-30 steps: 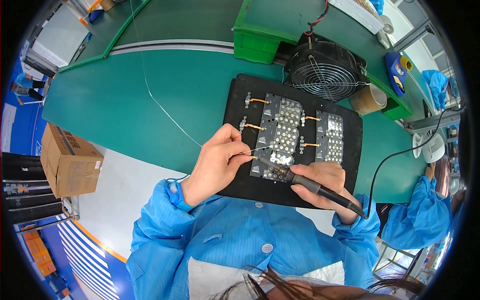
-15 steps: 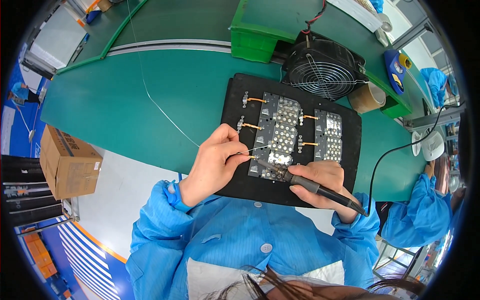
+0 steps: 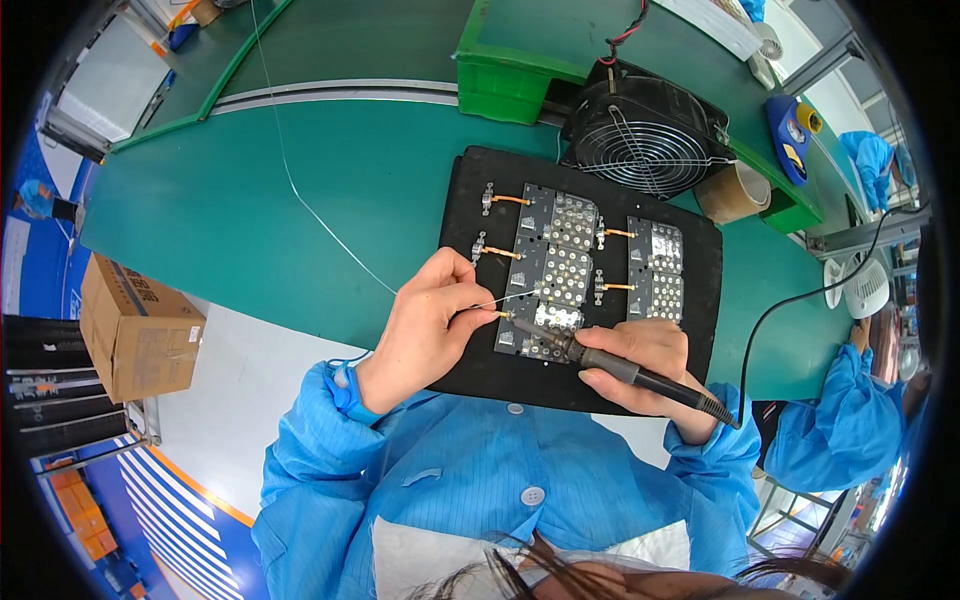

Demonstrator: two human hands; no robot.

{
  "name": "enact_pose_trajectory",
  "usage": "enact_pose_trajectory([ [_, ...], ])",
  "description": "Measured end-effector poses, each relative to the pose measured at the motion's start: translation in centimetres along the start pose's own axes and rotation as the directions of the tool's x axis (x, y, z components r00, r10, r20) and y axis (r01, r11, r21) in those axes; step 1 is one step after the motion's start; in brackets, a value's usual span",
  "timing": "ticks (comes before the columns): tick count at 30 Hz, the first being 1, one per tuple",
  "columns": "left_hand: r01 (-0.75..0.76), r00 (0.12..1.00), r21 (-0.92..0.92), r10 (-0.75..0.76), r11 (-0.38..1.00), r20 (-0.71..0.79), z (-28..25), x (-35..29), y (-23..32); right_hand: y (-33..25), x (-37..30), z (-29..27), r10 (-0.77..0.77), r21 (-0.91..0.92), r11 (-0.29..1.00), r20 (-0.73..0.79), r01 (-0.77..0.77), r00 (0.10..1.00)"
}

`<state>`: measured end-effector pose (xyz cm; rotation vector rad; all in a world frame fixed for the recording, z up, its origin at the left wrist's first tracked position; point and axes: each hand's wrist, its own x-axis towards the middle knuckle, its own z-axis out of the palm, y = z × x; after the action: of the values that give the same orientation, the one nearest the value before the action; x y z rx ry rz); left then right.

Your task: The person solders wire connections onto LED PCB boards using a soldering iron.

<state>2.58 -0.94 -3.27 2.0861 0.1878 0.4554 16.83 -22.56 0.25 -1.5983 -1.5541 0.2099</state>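
Note:
My left hand (image 3: 425,315) is closed in a pinch on a thin solder wire (image 3: 322,217), which trails up to the far left. The wire's short end sticks out past the fingers over a circuit board (image 3: 537,255). A short orange lead (image 3: 497,314) also shows at these fingertips, by the board's left edge. Wrapped round a soldering iron (image 3: 672,390), my right hand (image 3: 645,350) holds its tip at that same edge, close to the lead. Other orange leads with small metal connectors (image 3: 487,199) extend from this board and from a second board (image 3: 638,260) to the right.
Both boards lie on a black mat (image 3: 465,365) on the green table (image 3: 240,200). A black fan (image 3: 645,150) stands beyond it, beside a tape roll (image 3: 735,192) and a green bin (image 3: 500,88). The iron's cable (image 3: 765,325) loops right. A co-worker's blue sleeve (image 3: 835,430) is at the right.

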Motion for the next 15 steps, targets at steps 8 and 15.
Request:
enact_pose_trajectory([
  [8,0.005,1.000,-0.012,-0.005,1.000,0.003,0.01,0.00,-0.03,-0.09,0.11,-0.08,0.004,0.015,1.000,0.000,-0.004,1.000],
  [15,0.011,1.000,-0.015,-0.011,1.000,0.009,-0.11,-0.16,0.11,-0.27,0.07,-0.13,0.005,0.009,1.000,0.013,-0.005,1.000],
])
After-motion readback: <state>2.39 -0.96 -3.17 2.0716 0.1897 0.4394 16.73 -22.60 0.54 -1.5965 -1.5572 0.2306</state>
